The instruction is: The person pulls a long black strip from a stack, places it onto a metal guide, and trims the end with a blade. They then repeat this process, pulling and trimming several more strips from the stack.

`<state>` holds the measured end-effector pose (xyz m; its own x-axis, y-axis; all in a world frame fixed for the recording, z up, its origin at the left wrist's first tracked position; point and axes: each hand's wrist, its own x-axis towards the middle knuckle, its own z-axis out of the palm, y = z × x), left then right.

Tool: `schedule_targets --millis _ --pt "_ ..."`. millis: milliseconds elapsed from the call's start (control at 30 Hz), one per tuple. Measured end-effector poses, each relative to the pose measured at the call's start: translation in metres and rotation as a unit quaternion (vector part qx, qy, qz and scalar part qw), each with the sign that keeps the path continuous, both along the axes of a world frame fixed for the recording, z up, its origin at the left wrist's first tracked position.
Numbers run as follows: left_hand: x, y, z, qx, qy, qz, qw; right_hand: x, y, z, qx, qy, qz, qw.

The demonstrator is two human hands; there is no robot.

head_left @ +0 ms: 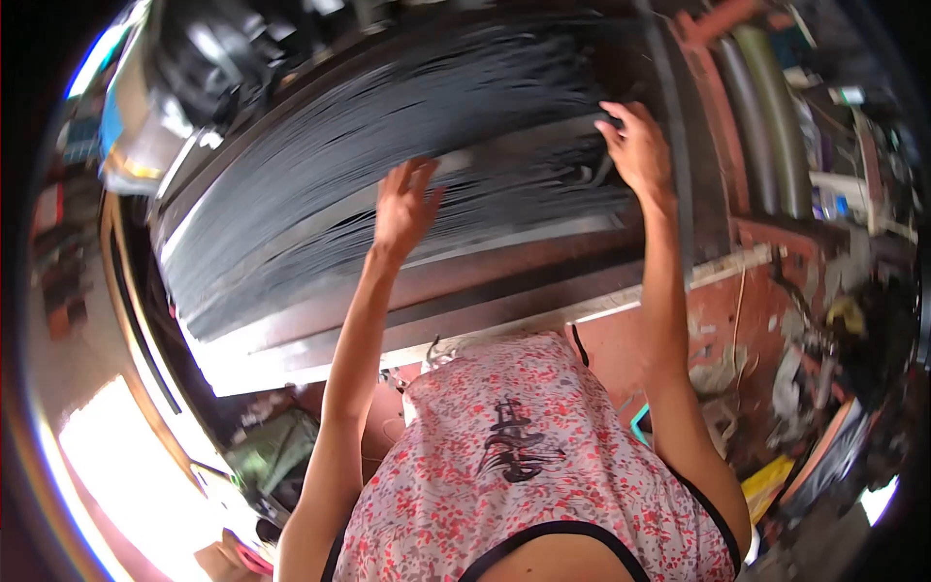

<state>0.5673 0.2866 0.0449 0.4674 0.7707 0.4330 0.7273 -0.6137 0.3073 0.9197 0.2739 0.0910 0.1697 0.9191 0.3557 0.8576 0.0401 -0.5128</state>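
I see black strands (359, 141) under both hands — left hand (403, 209) slack, unclasped; right hand (640, 153) half-curled — whether pinching any, I can't tell.

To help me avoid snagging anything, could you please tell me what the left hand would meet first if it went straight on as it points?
Most likely the black strands spread over the worktop, just ahead of the left hand; its height above them is unclear.

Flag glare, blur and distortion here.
Head view: wide-angle bowing, dark corners; head view: glare whites out the near-left corner of the table; head view: black items at upper left look smeared; head view: left hand slightly soft.
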Motion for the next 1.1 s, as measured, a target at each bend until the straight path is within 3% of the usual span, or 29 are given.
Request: schedule_targets --millis 100,133,200,267,300,367,433,467,500,533,567,600,733,900,967,1100 --pt "-0.003 0.005 -0.022 -0.06 0.129 0.063 0.988 0.003 0.008 -0.006 -0.048 -0.04 0.034 0.997" --pt "-0.004 0.007 -0.039 0.003 0.097 0.063 0.993 0.002 0.009 -0.014 -0.023 -0.05 0.044 0.997" --pt "-0.006 0.003 -0.034 0.016 0.062 0.047 0.997 0.004 0.008 -0.016 -0.008 -0.02 0.099 0.995" --pt "-0.003 0.0 -0.02 -0.085 -0.019 0.029 0.996 0.006 0.005 -0.006 -0.04 -0.056 0.12 0.99" --pt "0.0 0.001 -0.02 -0.062 -0.032 0.033 0.997 0.01 0.004 -0.003 -0.064 -0.062 0.121 0.989" --pt "0.004 0.005 -0.022 -0.05 -0.022 0.019 0.998 0.024 0.005 -0.004 -0.022 -0.027 0.172 0.984" --pt "0.001 0.009 -0.025 -0.094 -0.043 -0.018 0.994 0.044 0.01 -0.009 -0.092 0.114 0.143 0.979" --pt "-0.01 0.007 -0.016 -0.083 -0.047 -0.003 0.995 0.037 0.006 0.003 -0.053 0.135 0.162 0.976" --pt "-0.021 0.004 -0.005 -0.158 -0.053 -0.033 0.985 0.046 0.01 0.006 -0.039 0.153 0.188 0.97" --pt "-0.033 0.002 0.004 -0.231 -0.059 -0.064 0.969 0.061 0.015 0.002 -0.054 0.197 0.158 0.966" --pt "-0.05 0.004 -0.004 -0.198 -0.045 -0.067 0.977 0.055 0.012 0.015 -0.066 0.191 0.114 0.973" --pt "-0.073 0.005 0.003 -0.255 -0.022 -0.065 0.964 0.045 0.007 0.03 -0.079 0.185 0.069 0.977" --pt "-0.216 0.0 0.003 -0.345 0.013 0.007 0.938 0.072 0.02 0.024 -0.07 0.222 0.05 0.971" --pt "-0.445 -0.034 -0.027 -0.263 0.118 0.142 0.947 0.083 0.023 0.029 -0.107 0.225 -0.049 0.967" --pt "-0.515 -0.046 -0.012 -0.348 0.168 0.238 0.891 0.102 0.031 0.02 -0.119 0.236 -0.063 0.962" --pt "-0.63 -0.057 -0.019 -0.312 0.158 0.325 0.879 0.088 0.037 0.021 -0.12 0.271 -0.13 0.946"
